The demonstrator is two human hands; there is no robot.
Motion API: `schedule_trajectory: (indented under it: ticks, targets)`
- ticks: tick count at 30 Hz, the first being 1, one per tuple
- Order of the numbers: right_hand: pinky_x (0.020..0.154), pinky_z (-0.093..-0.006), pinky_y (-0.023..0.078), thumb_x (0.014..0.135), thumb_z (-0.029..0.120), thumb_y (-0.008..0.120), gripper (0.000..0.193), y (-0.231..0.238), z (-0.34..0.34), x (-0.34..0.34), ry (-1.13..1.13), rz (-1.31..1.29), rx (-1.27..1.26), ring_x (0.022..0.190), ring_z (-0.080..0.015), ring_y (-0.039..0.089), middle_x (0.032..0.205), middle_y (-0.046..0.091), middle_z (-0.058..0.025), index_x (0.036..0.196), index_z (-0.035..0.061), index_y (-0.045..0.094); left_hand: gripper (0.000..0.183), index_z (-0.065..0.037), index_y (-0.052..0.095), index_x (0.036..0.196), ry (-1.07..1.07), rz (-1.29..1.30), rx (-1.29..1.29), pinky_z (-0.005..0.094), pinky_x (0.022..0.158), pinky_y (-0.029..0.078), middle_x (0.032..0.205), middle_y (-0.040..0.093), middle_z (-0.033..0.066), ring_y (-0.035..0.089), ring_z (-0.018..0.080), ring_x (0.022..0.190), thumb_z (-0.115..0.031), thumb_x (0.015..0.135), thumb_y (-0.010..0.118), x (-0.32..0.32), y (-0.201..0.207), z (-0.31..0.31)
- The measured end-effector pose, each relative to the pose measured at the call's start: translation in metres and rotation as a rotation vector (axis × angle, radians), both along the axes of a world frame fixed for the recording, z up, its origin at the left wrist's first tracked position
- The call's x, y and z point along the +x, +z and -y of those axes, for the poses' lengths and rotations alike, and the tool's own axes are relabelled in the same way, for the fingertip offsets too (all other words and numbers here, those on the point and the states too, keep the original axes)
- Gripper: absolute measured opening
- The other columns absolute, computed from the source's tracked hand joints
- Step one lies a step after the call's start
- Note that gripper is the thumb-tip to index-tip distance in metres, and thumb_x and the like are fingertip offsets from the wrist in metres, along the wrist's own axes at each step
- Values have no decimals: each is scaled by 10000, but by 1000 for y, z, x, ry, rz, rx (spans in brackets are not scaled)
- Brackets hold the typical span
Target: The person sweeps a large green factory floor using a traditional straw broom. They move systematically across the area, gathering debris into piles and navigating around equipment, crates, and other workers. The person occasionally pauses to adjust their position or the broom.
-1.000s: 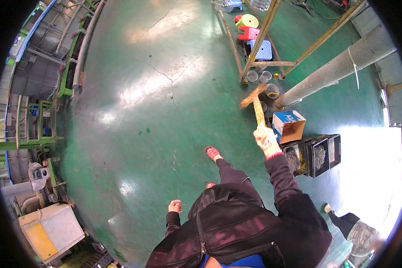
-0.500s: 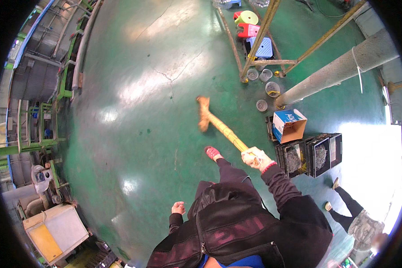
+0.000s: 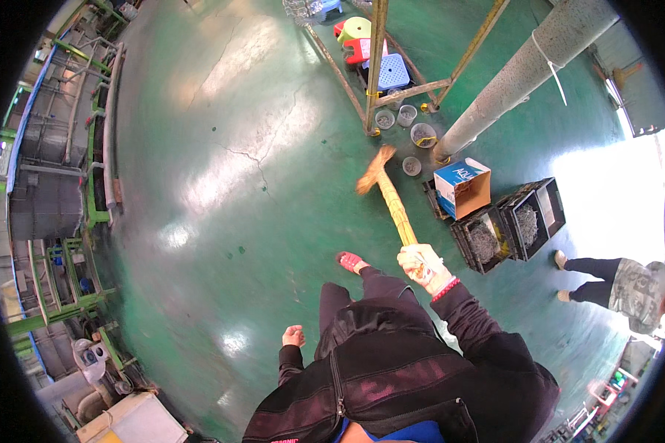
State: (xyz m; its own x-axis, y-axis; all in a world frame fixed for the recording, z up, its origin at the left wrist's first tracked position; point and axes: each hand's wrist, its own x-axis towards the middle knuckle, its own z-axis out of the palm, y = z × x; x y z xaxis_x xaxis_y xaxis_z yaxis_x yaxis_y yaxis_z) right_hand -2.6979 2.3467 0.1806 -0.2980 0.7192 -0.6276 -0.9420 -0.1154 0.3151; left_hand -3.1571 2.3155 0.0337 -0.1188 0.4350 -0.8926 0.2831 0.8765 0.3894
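Observation:
My right hand (image 3: 421, 266) is closed round the end of a yellow handle, held out in front of me to the right. The handle belongs to a hammer-shaped tool (image 3: 395, 209) with a rough brown head set crosswise at its far end. Thin dark lines run round the handle. The head is slightly blurred and appears above the green floor, though its exact height is hard to judge. My left hand (image 3: 293, 337) hangs low beside my left thigh, fingers curled in, with nothing visible in it.
Right of the tool stand an open cardboard box (image 3: 462, 188) and black crates (image 3: 528, 221) of small metal-looking pieces. Several small tubs (image 3: 423, 135) sit by a thick grey post (image 3: 524, 77) and a metal frame (image 3: 377, 59). A person (image 3: 624, 288) is at right; machinery (image 3: 59, 199) lines the left.
The tool has swung to the right, its head now nearer the tubs. My view has turned, so crates and post shift leftward. The other person appears higher in view.

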Motion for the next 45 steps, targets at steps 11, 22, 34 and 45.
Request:
schedule_trajectory:
  ticks: [11, 22, 34, 45]
  targets:
    - [281, -189, 295, 752, 94, 506, 110, -3, -66, -122, 443, 349, 45, 345, -100, 380, 500, 405, -20, 782, 15, 436, 602, -69, 285, 1194, 166, 993, -439, 465, 832, 389, 1119, 425, 200, 430, 336, 1031, -458, 773, 469, 184, 56, -171]
    - [496, -313, 460, 825, 302, 465, 314, 17, -115, -167, 759, 300, 282, 511, -183, 523, 618, 493, -74, 920, 3, 475, 68, 8, 484, 694, -380, 484, -400, 289, 439, 404, 526, 451, 64, 461, 171, 450, -35, 684, 536, 122, 25, -263]
    - [418, -284, 439, 815, 168, 463, 123, -60, 21, 49, 9, 939, -506, 436, -131, 472, 573, 471, -33, 888, 73, 488, 555, -44, 323, 1116, -1046, 281, -252, 300, 378, 441, 627, 500, 94, 495, 150, 444, 49, 620, 556, 309, 94, -362]
    - [430, -304, 425, 802, 131, 440, 85, -83, 115, 36, -106, 701, -677, 461, -138, 460, 578, 456, -34, 863, 82, 475, 144, -20, 395, 684, -895, 325, -404, 238, 364, 365, 531, 430, 61, 449, 130, 418, 28, 667, 529, 562, -5, -371]
